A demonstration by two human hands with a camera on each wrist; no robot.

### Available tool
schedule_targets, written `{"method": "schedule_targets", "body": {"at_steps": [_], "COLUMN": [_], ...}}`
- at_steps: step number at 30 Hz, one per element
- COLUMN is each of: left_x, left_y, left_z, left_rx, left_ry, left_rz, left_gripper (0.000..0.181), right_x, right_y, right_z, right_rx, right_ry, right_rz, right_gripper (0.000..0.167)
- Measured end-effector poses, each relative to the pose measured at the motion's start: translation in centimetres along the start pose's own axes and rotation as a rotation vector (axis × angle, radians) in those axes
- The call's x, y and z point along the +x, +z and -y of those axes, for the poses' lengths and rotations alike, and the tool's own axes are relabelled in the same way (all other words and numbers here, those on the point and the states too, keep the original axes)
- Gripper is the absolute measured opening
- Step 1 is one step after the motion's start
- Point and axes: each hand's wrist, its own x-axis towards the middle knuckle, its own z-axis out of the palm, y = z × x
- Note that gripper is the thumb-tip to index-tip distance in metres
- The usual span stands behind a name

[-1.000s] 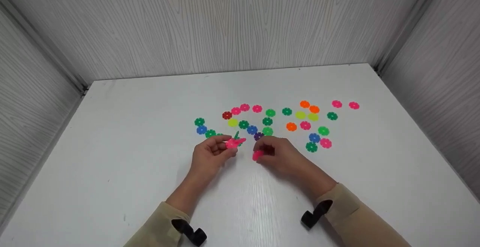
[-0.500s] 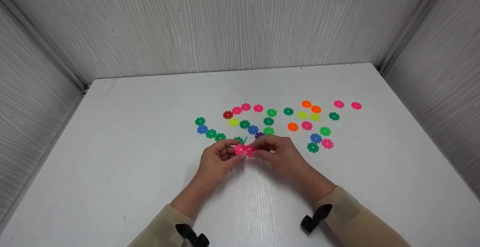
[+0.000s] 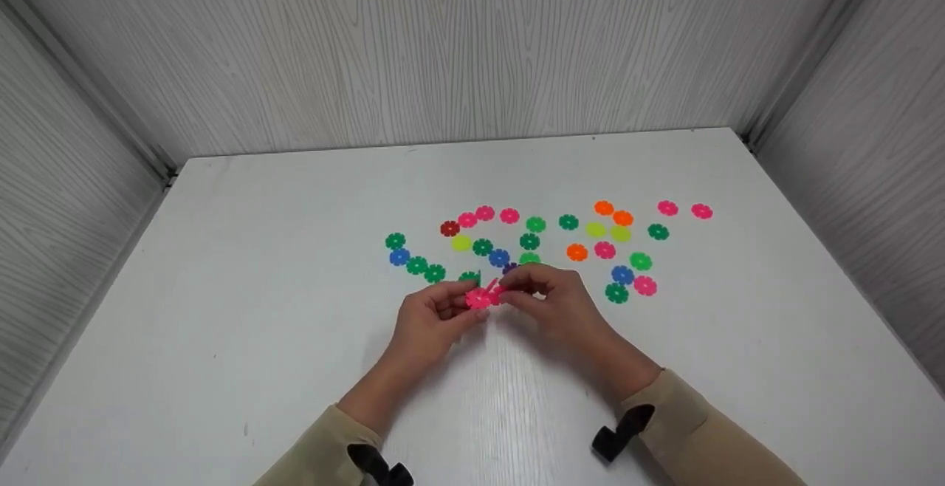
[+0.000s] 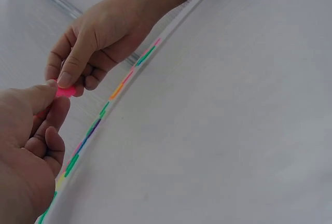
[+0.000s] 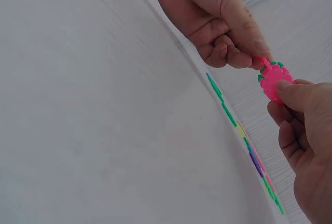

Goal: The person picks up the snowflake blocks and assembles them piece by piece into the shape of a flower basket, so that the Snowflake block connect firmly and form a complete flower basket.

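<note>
In the head view, my left hand [image 3: 432,323] pinches a pink notched plastic disc [image 3: 478,299] that is part of a small cluster. My right hand [image 3: 561,301] pinches another pink disc [image 5: 271,83] between thumb and finger, its edge against the cluster. Whether the slots are interlocked cannot be told. A green disc [image 5: 260,78] shows behind the pink one in the right wrist view. Fingers cover much of the pieces; the left wrist view shows only a bit of pink [image 4: 65,92] between both hands.
Several loose notched discs lie flat on the white table [image 3: 258,286] beyond the hands, among them a dark red disc [image 3: 449,228], an orange disc [image 3: 576,252] and a blue disc [image 3: 622,274]. Pale wood-grain panels [image 3: 458,50] stand at the back and sides.
The two hands have come together, the left moving right with its cluster. The right hand's pink disc, apart from the cluster a second ago, now meets it. The loose discs stay put.
</note>
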Motion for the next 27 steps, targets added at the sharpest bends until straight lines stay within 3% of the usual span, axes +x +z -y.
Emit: {"method": "schedule_targets", "body": {"at_steps": [5,13,27], "left_x": [-0.14,-0.17,-0.34], "left_y": [0.14,0.01,0.22], "left_z": [-0.18,-0.36,-0.2], "left_rx": [-0.001,-0.059,-0.116], "left_ry": [-0.006,0.02,-0.004], "left_rz": [-0.05,-0.011,-0.036], "left_gripper": [0.048,0.045,0.038], "right_x": [-0.01,0.08,0.13], "right_y": [0.0,-0.05,-0.29], "right_z": [-0.16,-0.29,0.26], "right_rx": [-0.005,-0.01,0.059], "right_ry": [-0.038,-0.076,-0.068], "right_rz": [0.002,-0.034,0.03], "right_gripper": [0.025,0.02,0.013]}}
